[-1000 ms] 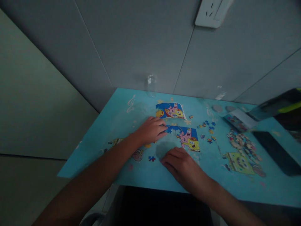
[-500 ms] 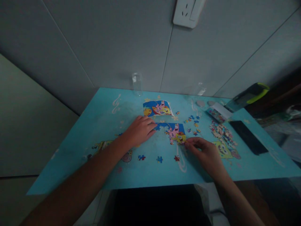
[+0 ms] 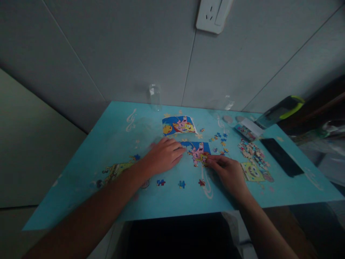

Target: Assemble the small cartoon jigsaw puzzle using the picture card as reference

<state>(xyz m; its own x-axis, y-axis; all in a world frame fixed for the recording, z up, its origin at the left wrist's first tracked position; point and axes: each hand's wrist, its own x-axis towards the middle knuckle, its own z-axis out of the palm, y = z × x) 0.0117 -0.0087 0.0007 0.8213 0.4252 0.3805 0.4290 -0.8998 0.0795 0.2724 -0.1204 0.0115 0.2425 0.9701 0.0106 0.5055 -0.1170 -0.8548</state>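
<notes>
A partly assembled jigsaw puzzle (image 3: 198, 148), showing a pink starfish and a yellow sponge cartoon figure on blue, lies on the table. My left hand (image 3: 166, 154) rests flat at its left side, fingers stretched out with the tips touching its edge and hiding part of it. At the lower right corner, the thumb and fingers of my right hand (image 3: 228, 172) close on the puzzle's edge, covering some of the sponge figure. Just behind lies a printed reference picture (image 3: 179, 125) with the same scene. Nearer me sit a red-blue piece (image 3: 161, 182), a blue piece (image 3: 182, 184) and a brown-red piece (image 3: 202, 183).
Loose blue and yellow pieces (image 3: 223, 135) lie right of the puzzle. Farther right are a pile of pieces (image 3: 253, 153), a small box (image 3: 248, 129), a black phone-like slab (image 3: 281, 157) and a dark container with a lime rim (image 3: 280, 109). A clear plastic jar (image 3: 155, 97) stands by the wall.
My right hand has shifted left and slightly up, its fingers now over the puzzle's lower right corner. My left hand has slid a little right and down against the puzzle.
</notes>
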